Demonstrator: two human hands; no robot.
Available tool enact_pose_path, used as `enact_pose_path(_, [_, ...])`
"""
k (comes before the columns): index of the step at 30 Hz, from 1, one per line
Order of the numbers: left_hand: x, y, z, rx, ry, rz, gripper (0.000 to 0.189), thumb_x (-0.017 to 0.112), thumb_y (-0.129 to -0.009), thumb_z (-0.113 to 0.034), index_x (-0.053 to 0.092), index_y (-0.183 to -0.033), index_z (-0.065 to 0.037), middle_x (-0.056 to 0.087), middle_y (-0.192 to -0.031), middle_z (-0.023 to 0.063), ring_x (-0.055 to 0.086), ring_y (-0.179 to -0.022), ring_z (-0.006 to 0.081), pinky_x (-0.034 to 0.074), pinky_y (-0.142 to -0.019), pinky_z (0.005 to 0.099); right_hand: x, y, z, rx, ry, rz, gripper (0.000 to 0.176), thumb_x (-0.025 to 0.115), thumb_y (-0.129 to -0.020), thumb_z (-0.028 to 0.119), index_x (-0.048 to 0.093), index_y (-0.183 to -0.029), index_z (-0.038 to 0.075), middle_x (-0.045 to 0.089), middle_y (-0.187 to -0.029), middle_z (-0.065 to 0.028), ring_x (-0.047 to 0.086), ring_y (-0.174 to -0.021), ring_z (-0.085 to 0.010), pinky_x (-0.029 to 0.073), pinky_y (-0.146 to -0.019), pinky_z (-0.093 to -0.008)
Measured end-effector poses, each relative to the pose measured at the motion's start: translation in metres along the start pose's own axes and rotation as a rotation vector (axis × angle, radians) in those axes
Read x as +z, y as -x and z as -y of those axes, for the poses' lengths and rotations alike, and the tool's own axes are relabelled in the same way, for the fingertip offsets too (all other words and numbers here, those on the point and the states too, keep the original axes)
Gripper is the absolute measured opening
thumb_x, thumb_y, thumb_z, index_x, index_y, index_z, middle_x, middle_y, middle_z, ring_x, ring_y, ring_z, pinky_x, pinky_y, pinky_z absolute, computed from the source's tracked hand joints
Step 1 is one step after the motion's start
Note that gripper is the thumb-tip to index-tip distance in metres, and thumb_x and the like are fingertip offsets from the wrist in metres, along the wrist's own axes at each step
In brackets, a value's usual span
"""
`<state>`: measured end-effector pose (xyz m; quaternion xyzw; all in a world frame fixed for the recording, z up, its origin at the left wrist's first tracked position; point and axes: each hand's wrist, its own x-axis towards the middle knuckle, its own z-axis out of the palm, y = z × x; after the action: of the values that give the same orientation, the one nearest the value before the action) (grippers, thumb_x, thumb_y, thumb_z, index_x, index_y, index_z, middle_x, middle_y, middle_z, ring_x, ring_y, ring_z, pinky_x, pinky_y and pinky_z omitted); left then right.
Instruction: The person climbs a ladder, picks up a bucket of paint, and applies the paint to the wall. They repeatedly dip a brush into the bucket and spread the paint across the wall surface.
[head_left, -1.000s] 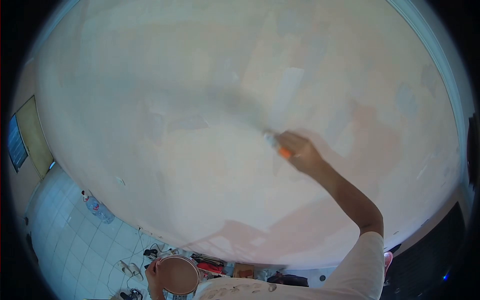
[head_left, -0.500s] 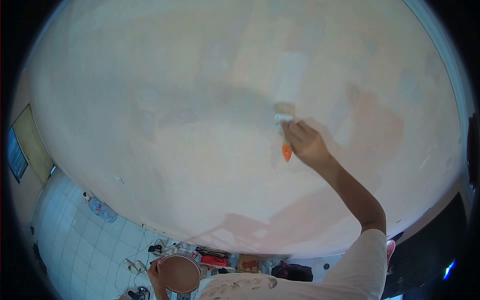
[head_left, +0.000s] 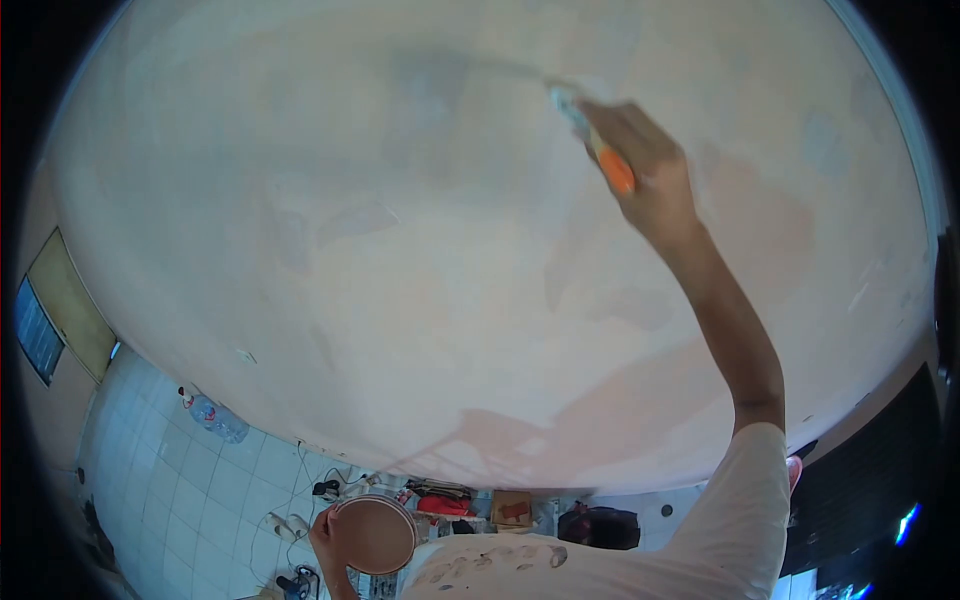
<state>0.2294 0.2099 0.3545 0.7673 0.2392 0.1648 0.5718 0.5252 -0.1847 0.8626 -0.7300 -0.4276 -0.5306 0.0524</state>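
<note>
My right hand (head_left: 650, 165) is raised high against a pale peach wall (head_left: 400, 250) and grips a paintbrush (head_left: 590, 135) with an orange handle. The brush's bristles press on the wall near the top of the view. My left hand (head_left: 325, 540) is low at the bottom edge and holds a round paint container (head_left: 372, 535) filled with peach-coloured paint. My arm in a white short sleeve reaches up from the lower right.
Far below lies a white tiled floor (head_left: 180, 480) with a large plastic water bottle (head_left: 215, 420), cables, tools and a red bag along the wall's foot. A door (head_left: 60, 305) shows at the left. A dark opening sits at the lower right.
My right hand has swept the brush upward along the wall, from mid-height to near the top. The left hand with the container has barely moved.
</note>
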Motion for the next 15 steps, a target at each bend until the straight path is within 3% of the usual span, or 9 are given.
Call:
enact_pose_path(3, [0.001, 0.0, 0.004, 0.03, 0.025, -0.017, 0.038, 0.056, -0.103, -0.026, 0.069, -0.114, 0.008, 0.074, -0.096, 0.0146, 0.066, -0.088, 0.0174, 0.052, -0.077, 0.0318, 0.013, -0.015, -0.006, -0.036, 0.101, -0.071, 0.036, 0.072, -0.084, -0.002, 0.068, -0.12, 0.003, 0.067, -0.1, -0.0125, 0.067, -0.086, -0.028, 0.056, -0.072, -0.0346])
enact_pose_path(5, [0.003, 0.0, 0.008, 0.031, 0.049, -0.026, 0.038, 0.056, -0.103, -0.025, 0.069, -0.114, 0.008, 0.074, -0.095, 0.0144, 0.066, -0.087, 0.0171, 0.052, -0.076, 0.0315, 0.042, 0.005, -0.011, -0.203, 0.285, 0.009, 0.044, 0.07, -0.075, 0.0, 0.063, -0.118, 0.001, 0.062, -0.102, -0.0087, 0.065, -0.089, -0.0255, 0.057, -0.069, -0.0362])
enact_pose_path(9, [0.004, 0.001, 0.005, -0.019, 0.126, -0.023, 0.036, 0.057, -0.102, -0.024, 0.069, -0.114, 0.008, 0.073, -0.093, 0.014, 0.066, -0.084, 0.0169, 0.052, -0.074, 0.0311, 0.081, 0.074, 0.019, -0.228, 0.045, 0.169, 0.036, 0.068, -0.077, 0.003, 0.063, -0.113, -0.001, 0.058, -0.097, -0.0083, 0.063, -0.085, -0.0252, 0.056, -0.069, -0.0353])
enact_pose_path(11, [0.006, 0.0, 0.006, 0.006, 0.126, -0.03, 0.036, 0.057, -0.102, -0.023, 0.069, -0.114, 0.008, 0.073, -0.093, 0.0139, 0.066, -0.084, 0.017, 0.052, -0.073, 0.0313, 0.085, 0.095, 0.04, -0.382, 0.165, 0.305, 0.023, 0.065, -0.08, 0.005, 0.066, -0.103, 0.002, 0.058, -0.097, -0.0061, 0.061, -0.086, -0.0203, 0.054, -0.07, -0.0322])
enact_pose_path(14, [0.003, 0.001, 0.003, 0.02, 0.067, -0.025, 0.037, 0.056, -0.102, -0.024, 0.069, -0.114, 0.008, 0.074, -0.095, 0.0139, 0.067, -0.085, 0.0173, 0.053, -0.075, 0.0318, 0.091, 0.114, 0.053, -0.202, -0.066, 0.617, 0.025, 0.068, -0.08, 0.003, 0.066, -0.105, 0.002, 0.062, -0.1, -0.0064, 0.063, -0.091, -0.0232, 0.057, -0.077, -0.0332])
enact_pose_path(15, [0.002, 0.001, 0.003, 0.008, 0.027, -0.02, 0.038, 0.056, -0.103, -0.026, 0.069, -0.114, 0.008, 0.074, -0.097, 0.0139, 0.067, -0.086, 0.0176, 0.053, -0.078, 0.032, 0.085, 0.101, 0.055, -0.204, -0.068, 0.613, 0.025, 0.068, -0.08, 0.003, 0.066, -0.105, 0.002, 0.062, -0.1, -0.0064, 0.063, -0.091, -0.0232, 0.057, -0.077, -0.0332])
